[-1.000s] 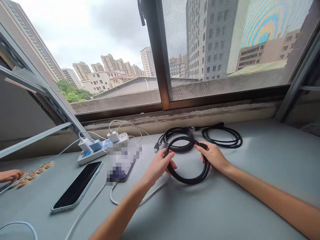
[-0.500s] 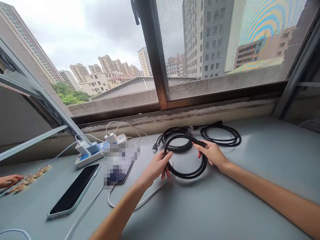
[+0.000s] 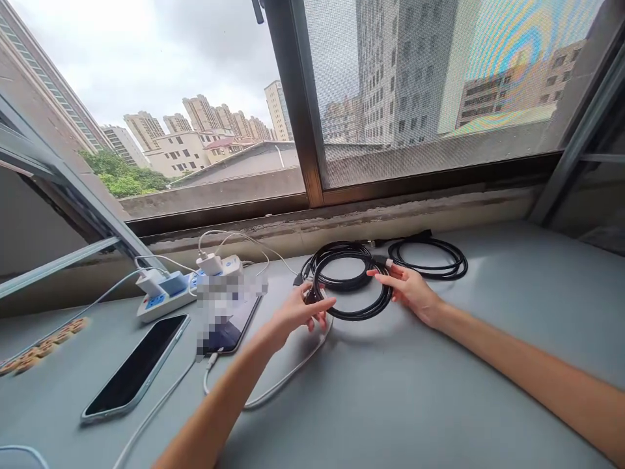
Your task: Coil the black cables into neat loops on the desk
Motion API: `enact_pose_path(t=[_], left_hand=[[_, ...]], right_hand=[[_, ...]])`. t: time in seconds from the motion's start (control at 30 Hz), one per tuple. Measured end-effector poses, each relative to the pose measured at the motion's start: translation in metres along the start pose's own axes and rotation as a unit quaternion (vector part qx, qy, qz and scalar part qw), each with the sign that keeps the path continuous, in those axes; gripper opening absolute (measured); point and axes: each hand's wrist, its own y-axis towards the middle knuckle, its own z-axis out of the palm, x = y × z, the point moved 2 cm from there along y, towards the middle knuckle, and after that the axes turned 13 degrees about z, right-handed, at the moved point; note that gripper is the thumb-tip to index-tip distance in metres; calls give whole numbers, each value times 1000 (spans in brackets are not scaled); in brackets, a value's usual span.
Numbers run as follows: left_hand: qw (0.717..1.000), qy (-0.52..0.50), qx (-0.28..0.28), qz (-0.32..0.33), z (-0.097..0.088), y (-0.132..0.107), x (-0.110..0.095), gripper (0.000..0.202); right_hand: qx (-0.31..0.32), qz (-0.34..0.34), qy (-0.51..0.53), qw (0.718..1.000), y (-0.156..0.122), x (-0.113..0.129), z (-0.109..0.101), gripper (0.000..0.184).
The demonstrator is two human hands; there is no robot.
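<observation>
A black cable coil (image 3: 359,314) lies on the grey ledge (image 3: 415,391), its far edge overlapping a second black coil (image 3: 336,250). My left hand (image 3: 297,312) holds the coil's left side, thumb over the cable and fingers curled under it. My right hand (image 3: 410,290) rests on the coil's right side with its fingers stretched out flat, just below the cable's plug (image 3: 383,262). A third black coil (image 3: 430,272) lies to the right, apart from my hands.
A white power strip (image 3: 166,294) with chargers sits at the back left. A dark phone (image 3: 134,368) and a second phone (image 3: 232,331) lie near it, with a white cable (image 3: 280,381) trailing past my left arm. The window frame (image 3: 312,202) rises right behind the coils.
Both hands have carried the coil away from me and lowered it onto the second coil. My right hand's fingers have gone from gripping to flat.
</observation>
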Motion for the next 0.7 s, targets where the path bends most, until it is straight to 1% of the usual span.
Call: enact_pose_path(t=[0.07,0.1,0.17,0.3,0.47,0.57,0.7], left_hand=[[999,-31,40,2,-1,1,2,54],[998,-45,50,3,-2,1,4,54],[996,-68,50,10,-3,3,7,52],[995,-96,13,35,-6,6,10,49],[988,-118,-71,64,-8,10,13,51],[981,-150,-102,70,-7,15,19,49],[973,-199,-94,68,-5,24,29,49]], right_hand=[[20,17,31,999,1,1,-2,30],[30,24,44,998,2,1,-3,29],[46,36,65,996,2,3,-6,28],[73,64,81,992,3,5,-9,24],[144,50,119,981,3,2,-6,26],[139,55,148,978,2,-1,-5,24],[124,53,149,980,2,-2,-5,25]])
